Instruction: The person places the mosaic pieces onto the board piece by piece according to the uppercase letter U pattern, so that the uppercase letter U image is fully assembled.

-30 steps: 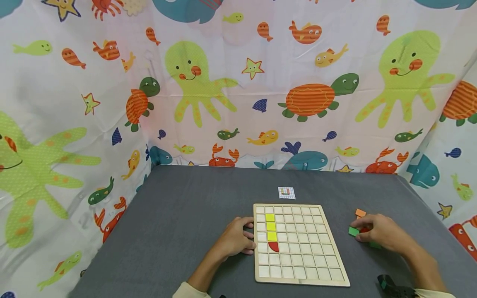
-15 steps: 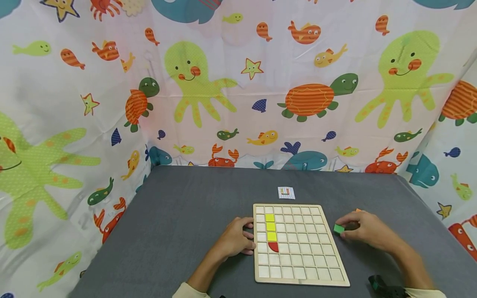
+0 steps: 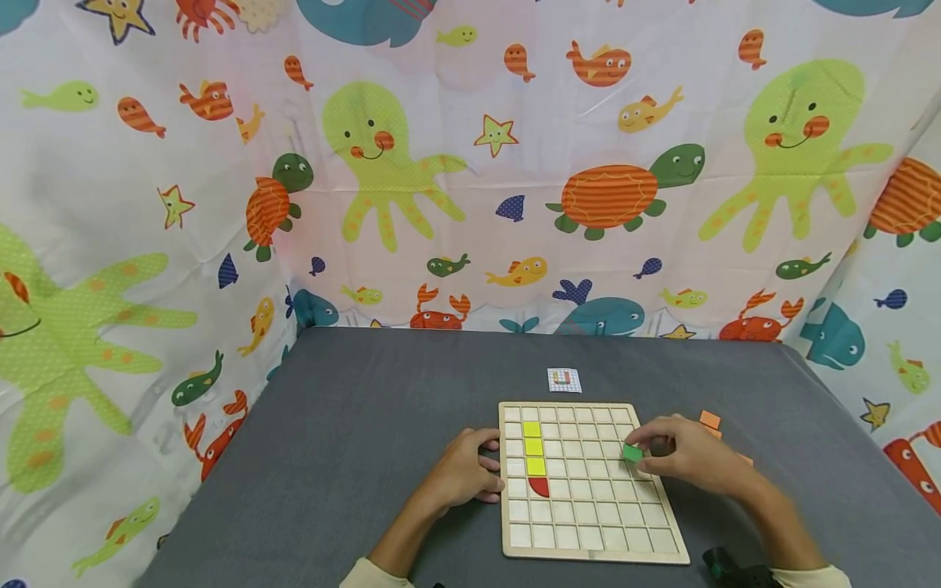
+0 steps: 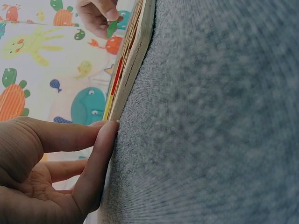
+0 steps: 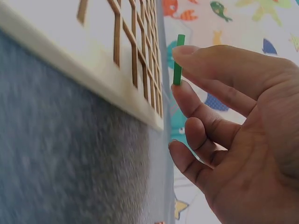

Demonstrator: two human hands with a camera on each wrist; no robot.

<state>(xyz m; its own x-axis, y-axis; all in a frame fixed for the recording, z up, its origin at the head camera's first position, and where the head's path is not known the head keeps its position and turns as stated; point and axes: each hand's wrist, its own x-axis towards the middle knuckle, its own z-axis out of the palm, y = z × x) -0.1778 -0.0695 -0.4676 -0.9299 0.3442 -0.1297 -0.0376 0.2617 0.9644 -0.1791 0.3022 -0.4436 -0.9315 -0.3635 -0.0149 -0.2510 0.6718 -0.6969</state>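
Observation:
A wooden grid board lies on the grey cloth, holding three yellow square tiles in a column and a red quarter-round tile below them. My left hand rests at the board's left edge, its fingertips touching the side; the left wrist view shows thumb and finger against that edge. Over the right part of the board, my right hand pinches a green square tile. Seen edge-on in the right wrist view, the green tile stands between thumb and fingertip, with the other fingers loosely curled.
Behind the board lies a small printed grid card bearing a coloured U shape. Orange tiles lie right of the board, partly hidden by my right hand. A sea-animal curtain hangs around the table's back and sides.
My right hand has carried the green tile left from the loose tiles at the right to over the board's right side, uncovering orange tiles. My left hand stays at the board's edge.

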